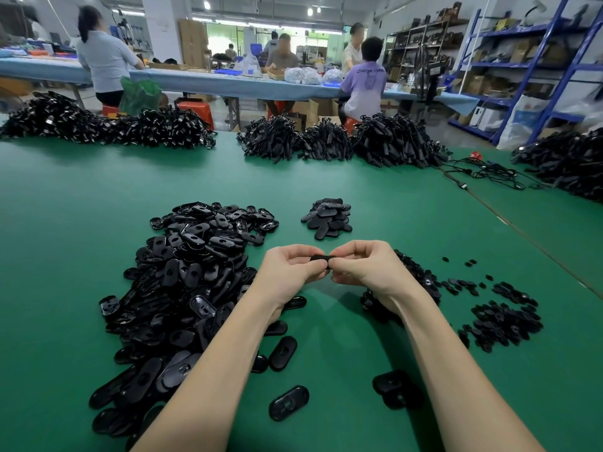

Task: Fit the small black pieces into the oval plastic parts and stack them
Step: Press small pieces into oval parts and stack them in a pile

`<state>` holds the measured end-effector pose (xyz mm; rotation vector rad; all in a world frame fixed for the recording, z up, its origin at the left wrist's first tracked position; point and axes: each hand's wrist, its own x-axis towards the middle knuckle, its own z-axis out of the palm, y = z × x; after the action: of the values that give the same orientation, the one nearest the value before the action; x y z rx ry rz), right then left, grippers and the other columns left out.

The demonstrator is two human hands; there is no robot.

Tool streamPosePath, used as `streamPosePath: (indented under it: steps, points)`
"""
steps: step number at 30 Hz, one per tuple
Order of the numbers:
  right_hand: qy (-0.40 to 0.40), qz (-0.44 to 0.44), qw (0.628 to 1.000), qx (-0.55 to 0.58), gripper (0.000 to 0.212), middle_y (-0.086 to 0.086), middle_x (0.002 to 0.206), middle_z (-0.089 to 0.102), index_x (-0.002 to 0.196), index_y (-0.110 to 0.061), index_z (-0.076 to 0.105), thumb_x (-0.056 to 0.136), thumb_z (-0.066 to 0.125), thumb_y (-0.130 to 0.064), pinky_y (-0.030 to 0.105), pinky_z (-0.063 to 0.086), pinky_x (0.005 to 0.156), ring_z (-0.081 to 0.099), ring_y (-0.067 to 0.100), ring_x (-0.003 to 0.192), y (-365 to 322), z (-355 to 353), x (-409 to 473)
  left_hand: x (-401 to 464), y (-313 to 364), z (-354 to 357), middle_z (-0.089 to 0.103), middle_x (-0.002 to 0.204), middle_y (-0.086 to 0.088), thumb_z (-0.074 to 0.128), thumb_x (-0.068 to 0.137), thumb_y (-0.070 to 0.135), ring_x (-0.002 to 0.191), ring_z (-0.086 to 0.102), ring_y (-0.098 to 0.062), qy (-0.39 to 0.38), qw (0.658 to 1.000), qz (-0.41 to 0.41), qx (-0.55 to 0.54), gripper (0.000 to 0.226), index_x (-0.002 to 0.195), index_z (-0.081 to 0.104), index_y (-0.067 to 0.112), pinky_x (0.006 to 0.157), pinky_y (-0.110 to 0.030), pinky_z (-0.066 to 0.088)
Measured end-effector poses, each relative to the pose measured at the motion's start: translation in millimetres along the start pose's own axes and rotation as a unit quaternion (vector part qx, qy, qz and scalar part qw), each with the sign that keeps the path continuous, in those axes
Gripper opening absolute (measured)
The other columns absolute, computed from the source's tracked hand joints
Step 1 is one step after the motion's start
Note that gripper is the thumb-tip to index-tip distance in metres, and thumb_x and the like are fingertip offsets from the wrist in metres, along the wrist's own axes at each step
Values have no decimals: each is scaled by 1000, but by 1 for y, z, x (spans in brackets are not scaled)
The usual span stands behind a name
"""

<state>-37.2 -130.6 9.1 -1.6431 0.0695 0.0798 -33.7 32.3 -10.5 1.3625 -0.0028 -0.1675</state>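
both hands meet above the green-matted counter (326, 177), mid-frame. left hand (290, 269) and right hand (362, 265) each have fingers curled, pinching opposite ends of 1 flat black oval plastic part (321, 257); only a thin dark edge of it shows between the fingertips, so whether a small piece is seated in it cannot be told.

large loose heap of glossy black oval plastic parts (189, 282) lies to the left of the left forearm; each is a rounded elongated shell, many showing a small opening near the middle. a few lie apart near the bottom: 1 single oval (288, 402) between the forearms, another oval (283, 353) just beside the left forearm.

small neat pile of matte black ovals (328, 218) sits beyond the hands, apart from the big heap.

scatter of small black pieces (502, 321) lies to the right of the right forearm, with a denser mound (411, 272) partly hidden behind the right hand.

far edge of the counter: long mounds of black corded items (326, 141). behind, seated people at a blue-covered table (202, 81) and blue metal shelving (522, 70).
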Motion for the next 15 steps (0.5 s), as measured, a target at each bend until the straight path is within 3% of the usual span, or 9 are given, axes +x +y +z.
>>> streamPosePath:
  steps: [4,8,12,15]
  points:
    - [7,0,1000,-9,13,4,66,69,83,-2,68,83,72,10,21,57,57,65,13,53,2,3,-1,0,-4,4,75,80,-10,72,84,-7,70,72,-15,20,1000,2,23,14,86,71,7,73,-20,58]
    - [12,-9,1000,-12,13,4,66,71,83,-3,68,84,72,9,21,57,58,67,13,55,3,6,1,3,-6,3,76,79,-9,72,83,-4,72,71,-17,34,999,8,36,15,85,71,10,82,-27,58]
    - [-7,-20,1000,4,9,6,74,73,93,-4,72,87,74,2,26,61,66,69,18,64,0,3,2,6,-7,1,77,81,-5,70,86,-1,73,71,-15,32,999,20,12,14,91,69,12,86,-28,57]
    - [-26,-29,999,-37,17,3,79,73,103,-10,73,88,75,-4,26,59,64,66,14,65,-2,2,1,7,-8,1,78,83,-4,69,88,0,73,72,-12,37,999,25,-16,16,98,67,12,82,-25,57]
